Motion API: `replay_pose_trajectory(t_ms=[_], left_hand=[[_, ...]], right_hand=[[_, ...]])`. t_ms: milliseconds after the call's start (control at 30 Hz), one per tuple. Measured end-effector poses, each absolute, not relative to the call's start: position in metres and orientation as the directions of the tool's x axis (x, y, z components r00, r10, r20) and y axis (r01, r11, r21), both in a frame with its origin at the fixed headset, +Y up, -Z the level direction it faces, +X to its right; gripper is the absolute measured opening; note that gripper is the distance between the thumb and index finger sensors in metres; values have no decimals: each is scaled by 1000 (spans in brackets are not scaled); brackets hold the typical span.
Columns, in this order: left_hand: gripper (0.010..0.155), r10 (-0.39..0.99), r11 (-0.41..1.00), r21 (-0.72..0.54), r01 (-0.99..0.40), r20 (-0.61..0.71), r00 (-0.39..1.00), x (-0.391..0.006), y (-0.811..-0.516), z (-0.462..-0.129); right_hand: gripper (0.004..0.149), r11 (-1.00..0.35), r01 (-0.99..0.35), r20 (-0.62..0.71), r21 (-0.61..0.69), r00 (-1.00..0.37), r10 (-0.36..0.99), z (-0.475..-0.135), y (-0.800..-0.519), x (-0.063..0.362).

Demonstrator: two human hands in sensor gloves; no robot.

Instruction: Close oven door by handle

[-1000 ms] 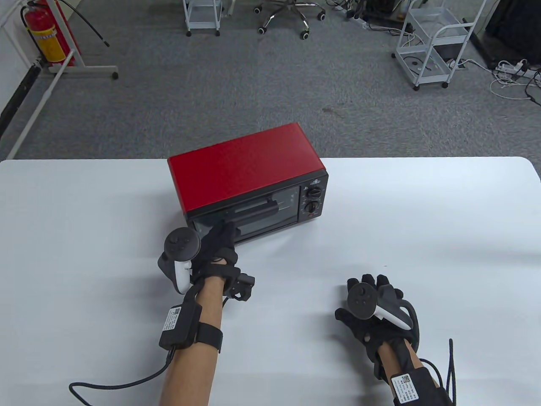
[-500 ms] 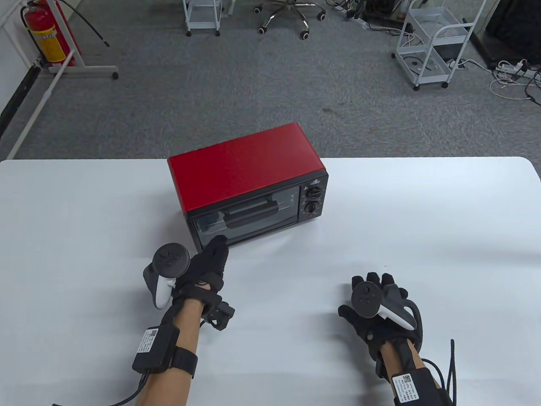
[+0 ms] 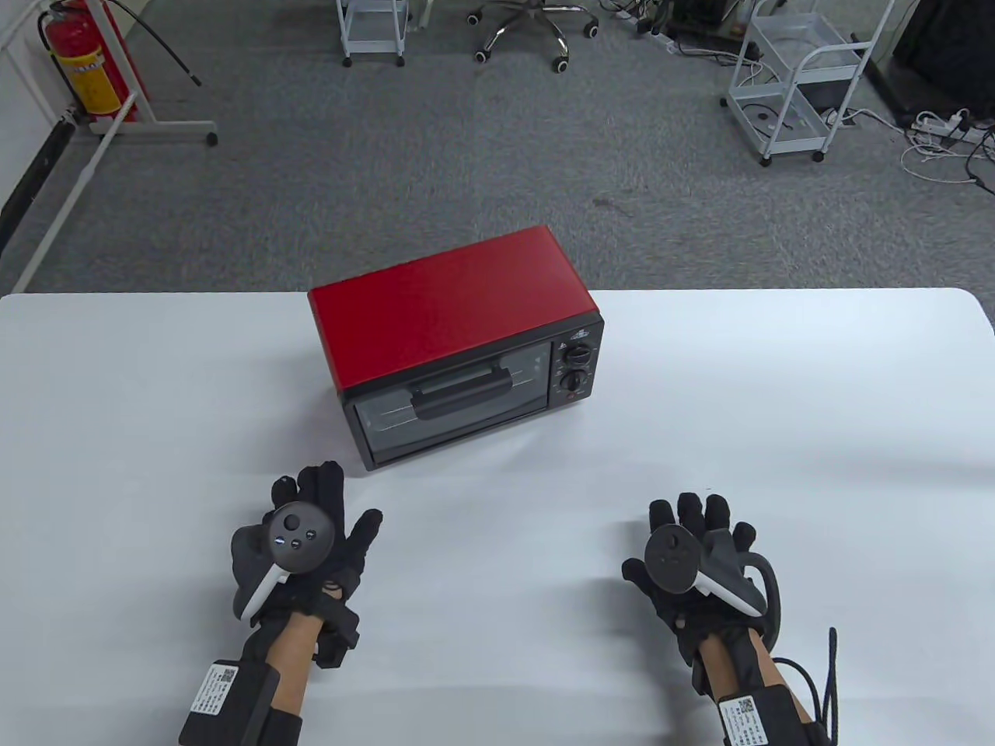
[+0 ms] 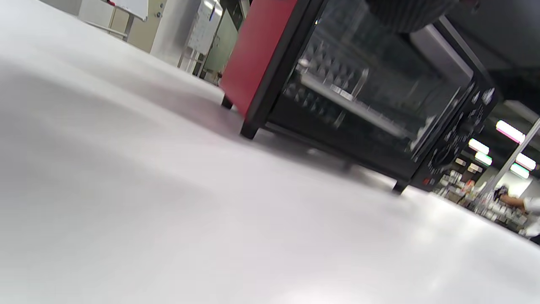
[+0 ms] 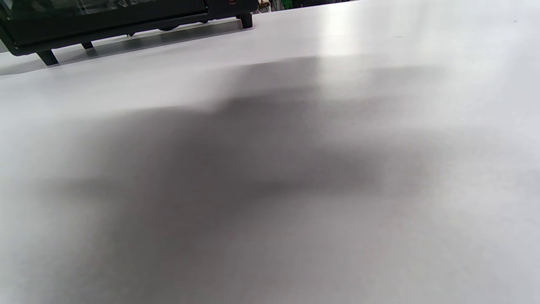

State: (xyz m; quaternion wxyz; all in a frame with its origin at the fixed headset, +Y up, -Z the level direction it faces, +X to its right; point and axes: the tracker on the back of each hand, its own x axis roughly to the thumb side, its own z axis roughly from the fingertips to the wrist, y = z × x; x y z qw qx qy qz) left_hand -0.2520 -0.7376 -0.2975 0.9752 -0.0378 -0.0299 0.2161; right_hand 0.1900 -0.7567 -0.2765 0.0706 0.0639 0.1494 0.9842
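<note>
A red toaster oven stands on the white table. Its glass door stands upright against the front, shut, with the black handle across its upper part. My left hand lies flat on the table in front of the oven's left corner, fingers spread, holding nothing. My right hand lies flat on the table to the right, fingers spread, holding nothing. In the left wrist view the oven fills the upper middle. In the right wrist view only its lower edge shows.
The oven's control knobs are on its right front panel. Beyond the table's far edge are grey carpet, a fire extinguisher, an office chair and a white wire cart.
My left hand has drawn back from the oven door toward me and settled flat on the table with fingers spread. The door stays shut. My right hand has barely moved.
</note>
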Motion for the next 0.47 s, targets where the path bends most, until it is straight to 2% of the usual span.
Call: replay_pose_trajectory(t_ms=[67, 267, 467], left_hand=[[92, 383, 914, -161, -372, 40, 923, -251, -744, -298], [93, 415, 902, -150, -405, 38, 909, -250, -744, -294], [93, 377, 917, -150, -369, 26, 926, -253, -744, -291]], right_hand=[[88, -947, -117, 109, 300, -982, 156, -276, -757, 190], [88, -945, -107, 112, 309, -983, 148, -274, -759, 188], [88, -942, -115, 111, 317, -981, 157, -272, -761, 187]])
